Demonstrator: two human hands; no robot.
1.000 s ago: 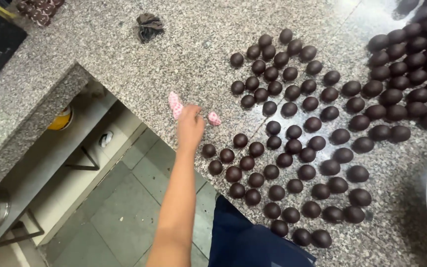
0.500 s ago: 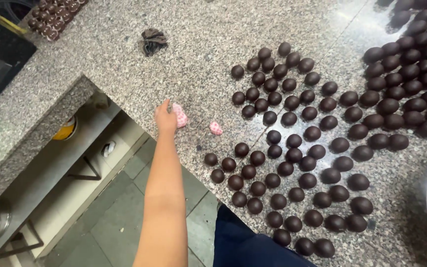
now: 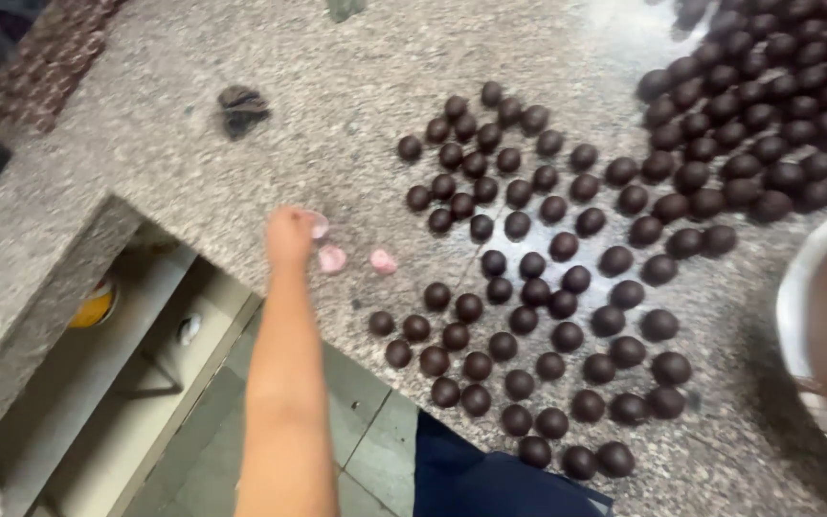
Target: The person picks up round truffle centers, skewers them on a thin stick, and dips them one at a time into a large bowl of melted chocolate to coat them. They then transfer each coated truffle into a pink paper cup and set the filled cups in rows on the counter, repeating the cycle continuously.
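A left hand is seen stretched out over the front edge of a speckled granite counter, the bare forearm running up from the bottom of the view; the fingers are curled over a small pink piece, which shows just past the knuckles, but whether it is truly pinched or only touched cannot be told through the blur; two more pink pieces lie on the stone just beside the hand, on its right: the nearer pink piece almost at the fingertips, the farther pink piece a little beyond, both close to the counter's front edge; the pieces are roundish, so no clear long axis or pointing direction can be made out; the three are strung roughly in a line running rightward from the hand toward the field of dark round balls spread over the counter's middle and far right corner; a crumpled dark wrapper lies well apart, toward the back left; a pale bowl rim is cut by the right edge; the right hand is not in view, so the left is plainly the nearer one
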